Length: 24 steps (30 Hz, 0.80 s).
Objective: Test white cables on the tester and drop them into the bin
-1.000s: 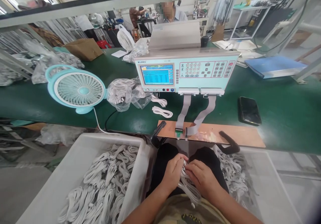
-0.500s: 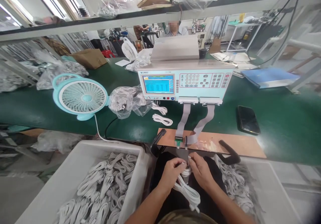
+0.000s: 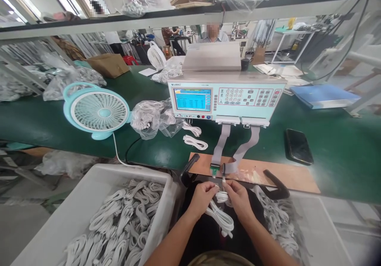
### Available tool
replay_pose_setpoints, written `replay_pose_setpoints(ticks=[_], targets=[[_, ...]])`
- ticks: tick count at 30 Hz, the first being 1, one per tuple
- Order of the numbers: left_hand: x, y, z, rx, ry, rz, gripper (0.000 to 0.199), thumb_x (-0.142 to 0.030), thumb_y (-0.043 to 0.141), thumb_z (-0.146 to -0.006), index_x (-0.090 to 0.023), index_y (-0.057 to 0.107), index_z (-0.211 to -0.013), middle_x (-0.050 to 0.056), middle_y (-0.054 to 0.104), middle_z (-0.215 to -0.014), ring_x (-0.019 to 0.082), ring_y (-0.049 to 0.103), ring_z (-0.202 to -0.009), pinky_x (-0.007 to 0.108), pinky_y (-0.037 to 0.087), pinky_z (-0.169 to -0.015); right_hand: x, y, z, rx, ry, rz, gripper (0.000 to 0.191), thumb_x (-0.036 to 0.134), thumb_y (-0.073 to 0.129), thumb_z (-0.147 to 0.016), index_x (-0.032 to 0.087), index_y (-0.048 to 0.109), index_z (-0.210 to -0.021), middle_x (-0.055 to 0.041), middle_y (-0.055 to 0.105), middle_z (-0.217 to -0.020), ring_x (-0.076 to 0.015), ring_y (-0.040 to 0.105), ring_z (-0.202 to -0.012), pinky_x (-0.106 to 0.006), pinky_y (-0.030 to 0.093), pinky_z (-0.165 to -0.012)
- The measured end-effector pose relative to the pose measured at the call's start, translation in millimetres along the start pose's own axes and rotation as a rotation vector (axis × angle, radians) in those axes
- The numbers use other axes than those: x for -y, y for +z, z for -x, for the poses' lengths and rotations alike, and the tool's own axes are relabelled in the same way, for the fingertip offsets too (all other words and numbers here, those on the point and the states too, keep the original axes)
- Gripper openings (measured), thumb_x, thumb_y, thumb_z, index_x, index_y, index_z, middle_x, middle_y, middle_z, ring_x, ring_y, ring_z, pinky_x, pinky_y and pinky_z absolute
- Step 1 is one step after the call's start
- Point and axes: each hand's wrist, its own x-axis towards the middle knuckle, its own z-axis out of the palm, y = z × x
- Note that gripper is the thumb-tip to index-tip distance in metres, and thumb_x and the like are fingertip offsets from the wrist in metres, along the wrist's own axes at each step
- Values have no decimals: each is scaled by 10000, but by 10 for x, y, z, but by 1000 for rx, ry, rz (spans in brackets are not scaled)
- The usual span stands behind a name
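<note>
Both hands have risen to the tabletop's (image 3: 160,153) near edge, bringing the white coiled cable (image 3: 222,197) just below the small green circuit board (image 3: 214,171) and black ribbon-cable connector (image 3: 224,170). The left hand (image 3: 202,200) and right hand (image 3: 239,200) pinch its ends in their fingers; the right end seems to meet the connector, though whether it is seated I cannot tell

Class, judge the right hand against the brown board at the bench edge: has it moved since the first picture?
Yes. The right hand has moved forward, closing most of its gap to the brown board.
</note>
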Motion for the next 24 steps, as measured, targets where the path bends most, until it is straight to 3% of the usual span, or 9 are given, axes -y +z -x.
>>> replay_pose_setpoints(ticks=[5,9,16,24], targets=[[-73,-121,-10,132,117,-207,357,-406,469,-833,-145,546,-603,-33,429,-564,104,381,-575,222,311,-566,98,68,1,-35,142,-155,366,502,753,-637,152,656,-683,1,582,-583,-136,480,-518,-252,394,-523],[-106,-180,-51,189,170,-221,360,-386,448,-846,-160,471,-567,-29,397,-588,110,375,-597,229,306,-582,124,129,-15,-92,223,-289,350,450,813,-555,152,667,-664,-13,613,-591,-154,520,-539,-264,422,-550],[-9,-58,-103,-58,175,-107,377,-355,487,-802,-168,402,-485,-26,363,-553,110,350,-576,245,288,-571,40,111,-7,-76,231,-310,297,427,784,-625,169,658,-702,-14,639,-621,-180,571,-571,-279,450,-577],[58,7,-110,-142,53,47,389,-477,552,-751,-132,598,-576,-2,490,-557,121,422,-575,236,332,-571,51,101,-11,-20,231,-298,332,453,767,-651,160,669,-772,-48,676,-709,-230,623,-671,-316,488,-634]])
